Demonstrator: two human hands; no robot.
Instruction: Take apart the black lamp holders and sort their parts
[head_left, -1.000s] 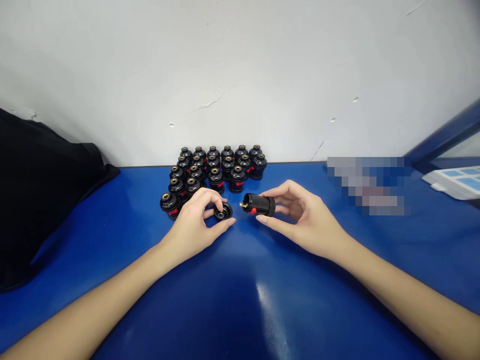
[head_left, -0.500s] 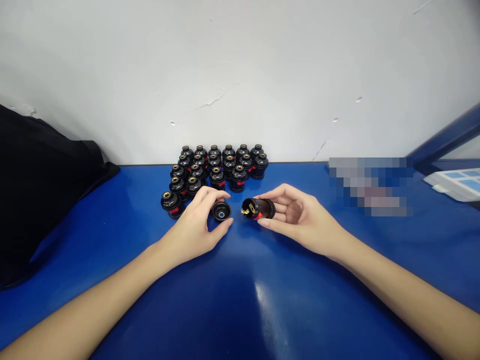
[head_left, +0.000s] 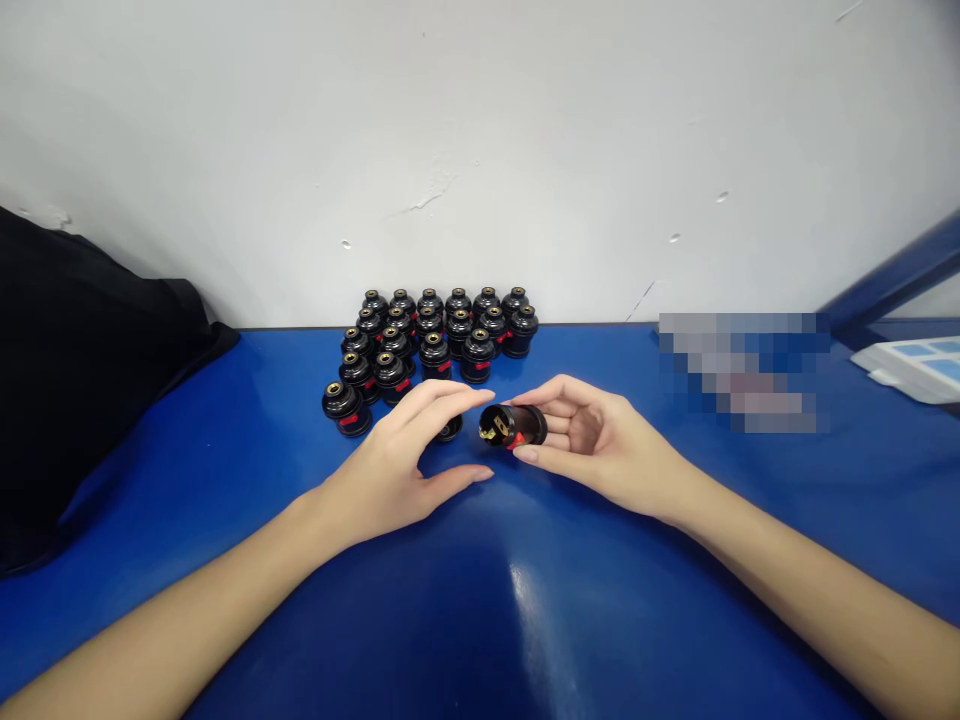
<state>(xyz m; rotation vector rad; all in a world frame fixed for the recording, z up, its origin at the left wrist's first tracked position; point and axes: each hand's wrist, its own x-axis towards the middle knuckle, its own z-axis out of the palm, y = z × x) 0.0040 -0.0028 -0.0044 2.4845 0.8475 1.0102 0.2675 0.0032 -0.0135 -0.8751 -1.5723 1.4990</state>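
My right hand (head_left: pixel 592 430) holds a black lamp socket shell (head_left: pixel 526 424) on its side between thumb and fingers. Its open end faces left, showing brass contacts (head_left: pixel 493 425) inside, and a red part (head_left: pixel 517 440) sits on its side. Just left of it, my left hand (head_left: pixel 390 460) is open with nothing gripped, thumb and fingers spread around the space beside the open end. A black socket cap (head_left: pixel 451 429) lies on the table, partly hidden behind the left fingers.
Several assembled black lamp sockets (head_left: pixel 435 357) stand upright in rows on the blue table (head_left: pixel 420 620) before the white wall (head_left: pixel 480 150). Black cloth (head_left: pixel 90 380) lies at left. A blurred-out patch (head_left: pixel 742 370) and a white-and-blue box (head_left: pixel 915 362) are at right.
My left hand has let go of the socket cap and moved slightly right, its fingers spreading towards the shell's open end. The right hand's hold looks nearly the same.
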